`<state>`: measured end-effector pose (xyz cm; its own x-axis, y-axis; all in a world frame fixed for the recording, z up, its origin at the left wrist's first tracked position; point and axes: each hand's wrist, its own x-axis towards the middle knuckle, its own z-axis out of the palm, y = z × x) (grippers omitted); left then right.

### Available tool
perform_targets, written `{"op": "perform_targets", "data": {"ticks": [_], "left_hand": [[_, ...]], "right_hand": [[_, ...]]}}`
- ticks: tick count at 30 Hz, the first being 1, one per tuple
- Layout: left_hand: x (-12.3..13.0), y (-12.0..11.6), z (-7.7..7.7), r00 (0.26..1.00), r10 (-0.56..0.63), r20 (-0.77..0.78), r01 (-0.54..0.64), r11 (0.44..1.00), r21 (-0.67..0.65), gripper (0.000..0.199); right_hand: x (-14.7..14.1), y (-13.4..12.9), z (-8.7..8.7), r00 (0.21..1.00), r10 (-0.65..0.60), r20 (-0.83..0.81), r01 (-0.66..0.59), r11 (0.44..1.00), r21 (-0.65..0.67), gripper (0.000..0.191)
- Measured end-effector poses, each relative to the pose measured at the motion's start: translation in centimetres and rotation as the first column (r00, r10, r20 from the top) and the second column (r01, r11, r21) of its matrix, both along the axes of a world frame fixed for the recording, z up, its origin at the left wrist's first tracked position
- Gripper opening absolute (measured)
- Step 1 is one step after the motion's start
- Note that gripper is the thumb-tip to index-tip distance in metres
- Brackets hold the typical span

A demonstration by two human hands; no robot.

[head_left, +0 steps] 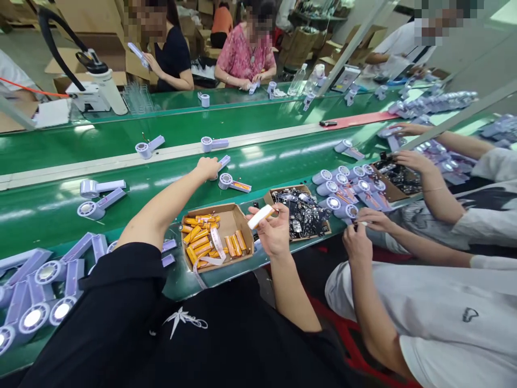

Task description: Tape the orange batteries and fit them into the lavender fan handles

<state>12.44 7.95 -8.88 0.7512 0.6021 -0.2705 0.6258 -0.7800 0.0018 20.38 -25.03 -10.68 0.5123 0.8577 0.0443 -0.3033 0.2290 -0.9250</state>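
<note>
My left hand (pixel 208 168) reaches over the green belt, its fingers closed on a lavender handheld fan housing (pixel 224 161). Most of that fan's round head is hidden under the hand. Close beside it lies another fan housing (pixel 234 185) with orange showing in its handle. My right hand (pixel 274 231) is raised at the belt's near edge, pinching an orange battery with a white strip (pixel 260 216) along its upper face. Just left of this hand stands a cardboard box (pixel 236 213) of orange batteries (pixel 197 242), with a pale ribbon of tape (pixel 217 242) across them.
A second box of black circuit parts (pixel 302 213) stands to the right, beside rows of fan housings (pixel 347 186). More housings (pixel 48 275) are piled at left. Co-workers' hands (pixel 359 231) work close on my right; other people sit across the belt (pixel 169 172).
</note>
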Motion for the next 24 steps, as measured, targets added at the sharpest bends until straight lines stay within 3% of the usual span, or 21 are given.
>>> {"op": "perform_targets", "data": {"ticks": [2,5,8,10,14,18,20,24], "left_hand": [[-2.0,0.9,0.2,1.000,-0.019,-0.019,0.019,1.000,-0.022,0.056],[-7.3,1.3,0.1,0.997,-0.051,-0.061,0.047,0.997,-0.068,0.046],[-12.4,0.6,-0.6,0.999,-0.029,-0.046,0.024,0.996,-0.088,0.051],[-14.1,0.0,-1.3,0.998,0.046,0.047,-0.040,0.993,-0.109,0.049],[-13.0,-0.2,-3.0,0.946,0.224,0.233,-0.195,0.970,-0.145,0.051],[-10.1,1.3,-4.3,0.874,0.379,0.303,-0.337,0.923,-0.184,0.069],[-9.2,2.1,-4.7,0.864,0.394,0.313,-0.334,0.914,-0.230,0.066],[-8.7,2.2,-5.4,0.877,0.310,0.366,-0.221,0.939,-0.265,0.059]], "right_hand": [[1.0,-0.7,-0.2,1.000,-0.023,0.021,0.023,1.000,-0.002,0.076],[2.2,-0.9,-0.4,1.000,-0.014,0.019,0.014,1.000,-0.026,0.077],[2.2,0.9,0.0,0.998,0.058,0.004,-0.057,0.998,-0.017,0.079],[1.1,3.0,0.6,0.990,0.140,0.013,-0.140,0.990,-0.004,0.080],[-2.7,6.6,1.8,0.958,0.284,0.044,-0.284,0.959,0.001,0.082],[-5.6,6.9,1.9,0.924,0.381,0.032,-0.381,0.924,0.019,0.079],[-5.8,5.9,1.4,0.917,0.397,0.040,-0.397,0.918,0.010,0.077],[-4.5,3.8,0.2,0.914,0.401,0.069,-0.398,0.916,-0.051,0.074]]}}
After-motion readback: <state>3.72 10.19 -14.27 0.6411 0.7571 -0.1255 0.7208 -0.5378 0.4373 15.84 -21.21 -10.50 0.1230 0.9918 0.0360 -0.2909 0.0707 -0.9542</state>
